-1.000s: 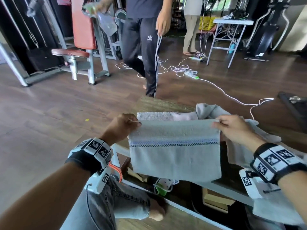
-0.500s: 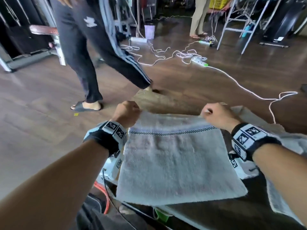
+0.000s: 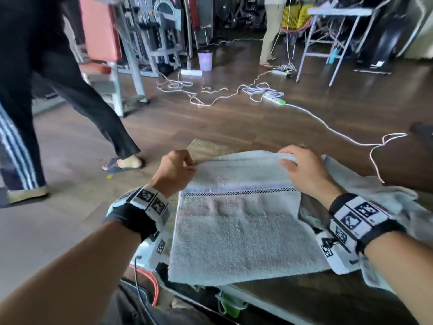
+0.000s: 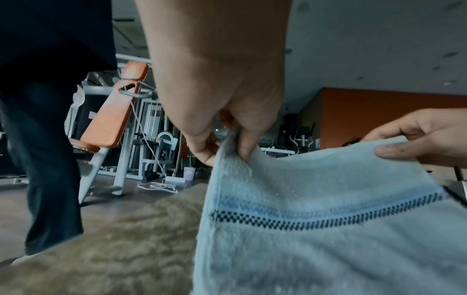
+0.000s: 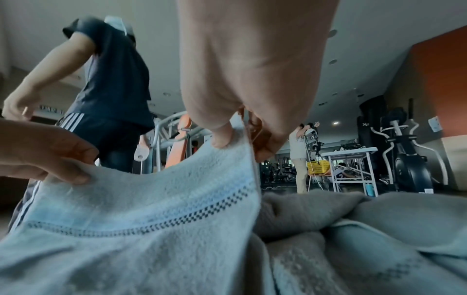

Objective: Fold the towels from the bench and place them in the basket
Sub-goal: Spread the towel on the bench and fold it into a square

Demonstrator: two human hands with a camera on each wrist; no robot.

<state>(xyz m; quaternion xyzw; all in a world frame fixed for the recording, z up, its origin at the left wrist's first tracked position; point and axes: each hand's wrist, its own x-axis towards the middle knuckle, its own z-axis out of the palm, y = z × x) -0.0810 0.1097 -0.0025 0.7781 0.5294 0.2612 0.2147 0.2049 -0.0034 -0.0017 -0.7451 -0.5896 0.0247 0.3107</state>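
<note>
Two hands are working one pale blue-grey terry towel (image 3: 241,233), a soft looped cloth with a woven band of light blue stripe and a dark checkered line running across it. The towel is lying flat in the lower centre of the head view, on a dark bench (image 3: 316,299) whose top is showing below the towel's near edge. The left hand (image 3: 174,171) is pinching the towel's far left corner between thumb and curled fingers, and the right hand (image 3: 304,168) is pinching the far right corner the same way, so the far edge is lifting slightly off the surface between them. To the right of the frame, a second crumpled grey towel (image 3: 375,191) is lying heaped on the bench, touching the first.

Beyond the bench, a dark wood-plank floor (image 3: 234,120) is stretching toward the top of the frame, with white cables (image 3: 328,123) looping across it. One person in dark striped track trousers (image 3: 25,102) is stepping at the upper left. A yellow plastic basket (image 3: 295,15), mesh-walled, is sitting at the upper right beside a white folding table (image 3: 339,12), among gym machines.
</note>
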